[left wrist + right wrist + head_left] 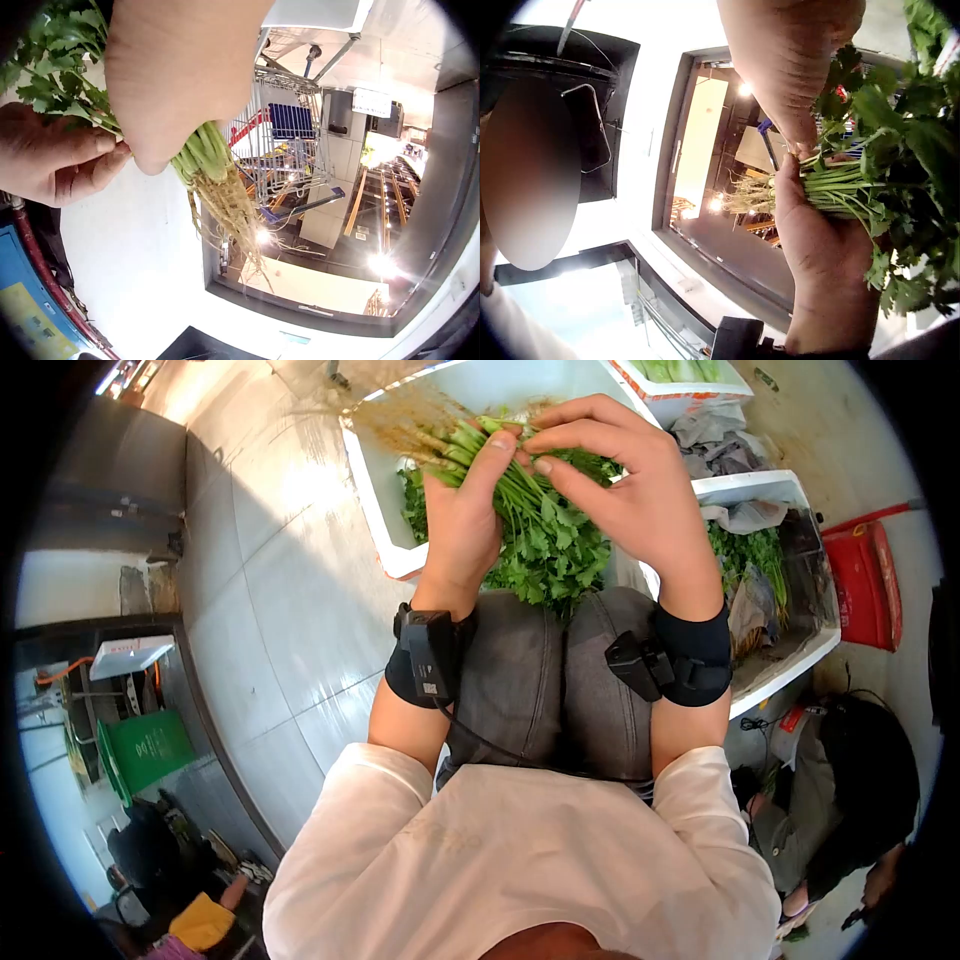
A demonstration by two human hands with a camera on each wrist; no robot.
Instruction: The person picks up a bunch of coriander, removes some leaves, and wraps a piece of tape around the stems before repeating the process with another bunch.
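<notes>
My left hand [462,525] grips a bunch of coriander [555,545] around its stems, thumb across the top. The pale, dirt-stained roots [229,210] stick out past this hand, toward the upper left in the head view. Leaves hang down toward my knees. My right hand [645,490] is just beside it, thumb and fingertips pinching a thin coriander stem [105,124] close to the left thumb. In the right wrist view the fingertips of both hands meet at the stems. Beneath them stands a white foam box [372,510] with more green leaves inside.
To the right, another white box [825,622] holds greens [760,565] and grey plastic. A red container [868,585] stands beyond it. Pale green vegetables [675,370] fill a box at the top. A green bin [150,750] is at far left; another person [830,790] sits at lower right.
</notes>
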